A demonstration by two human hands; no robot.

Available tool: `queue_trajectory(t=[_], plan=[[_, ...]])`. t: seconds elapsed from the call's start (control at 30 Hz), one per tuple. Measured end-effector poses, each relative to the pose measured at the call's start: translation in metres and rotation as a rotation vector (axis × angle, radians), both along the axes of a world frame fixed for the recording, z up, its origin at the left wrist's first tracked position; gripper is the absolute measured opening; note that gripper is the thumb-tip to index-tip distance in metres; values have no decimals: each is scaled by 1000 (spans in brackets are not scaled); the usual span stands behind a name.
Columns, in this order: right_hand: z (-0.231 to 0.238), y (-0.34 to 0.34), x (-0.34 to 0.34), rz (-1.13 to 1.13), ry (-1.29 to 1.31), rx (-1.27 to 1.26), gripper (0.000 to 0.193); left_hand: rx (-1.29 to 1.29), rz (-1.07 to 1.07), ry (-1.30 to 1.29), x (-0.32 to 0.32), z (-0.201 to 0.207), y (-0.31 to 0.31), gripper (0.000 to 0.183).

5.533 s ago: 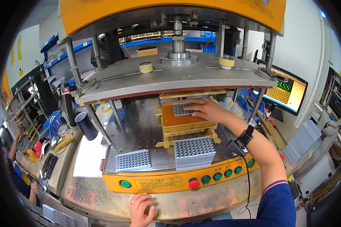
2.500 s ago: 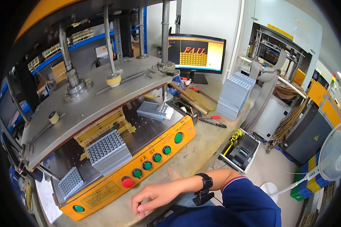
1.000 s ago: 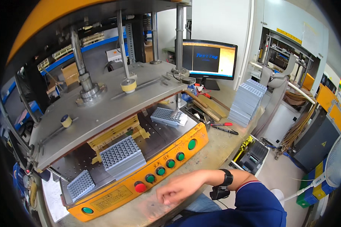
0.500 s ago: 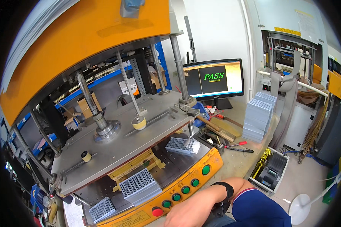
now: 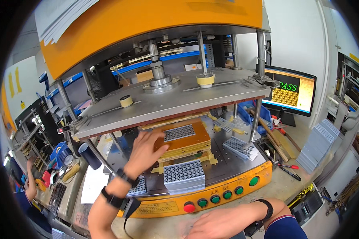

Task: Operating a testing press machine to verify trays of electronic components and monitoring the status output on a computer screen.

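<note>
My left hand (image 5: 146, 148) reaches in under the press's upper plate, fingers apart. It hovers at or just above the left edge of an amber fixture block (image 5: 187, 142); contact is hard to make out. Set in the top of the block is a grey perforated panel (image 5: 180, 132). My right hand (image 5: 211, 225) lies low at the front, below the press's buttons, its fingertips cut off by the lower edge. A stack of grey panels with round holes (image 5: 184, 175) sits on the press bed in front of the block. A smaller grey panel (image 5: 138, 186) lies partly behind my left wrist.
Overhead is the metal press plate (image 5: 167, 97) on steel posts. A red button (image 5: 189, 207) and several green ones line the orange front. Grey panels (image 5: 239, 147) lie right on the bed. Beyond stand a monitor (image 5: 289, 89) and a tall panel stack (image 5: 317, 145). Another person's arm (image 5: 30, 181) shows far left.
The view has swung left. My left hand has come into view at the amber block, which now shows under the press plate. My right hand stays low at the front.
</note>
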State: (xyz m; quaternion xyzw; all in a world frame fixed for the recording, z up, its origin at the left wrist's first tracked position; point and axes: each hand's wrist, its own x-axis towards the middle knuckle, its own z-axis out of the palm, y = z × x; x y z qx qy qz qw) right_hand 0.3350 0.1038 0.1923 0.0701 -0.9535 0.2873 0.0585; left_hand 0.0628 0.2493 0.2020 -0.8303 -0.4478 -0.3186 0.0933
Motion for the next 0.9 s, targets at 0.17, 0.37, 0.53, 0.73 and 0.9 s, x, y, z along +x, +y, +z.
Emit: queue_trajectory(t=[0.17, 0.37, 0.53, 0.73, 0.9], plan=[[1, -6, 4, -32, 85, 23, 34, -389, 107, 155, 8, 1, 61, 66], [2, -4, 1, -36, 95, 26, 33, -434, -100, -64, -8, 1, 75, 54], [3, 11, 10, -159, -6, 31, 38, -243, -90, -188, -60, -3, 18, 50], [11, 58, 21, -558, 286, 202, 32, -242, 65, -142, -164, -37, -110, 45], [11, 98, -1, -664, 255, 381, 39, -282, 228, 89, -164, -68, -162, 42]])
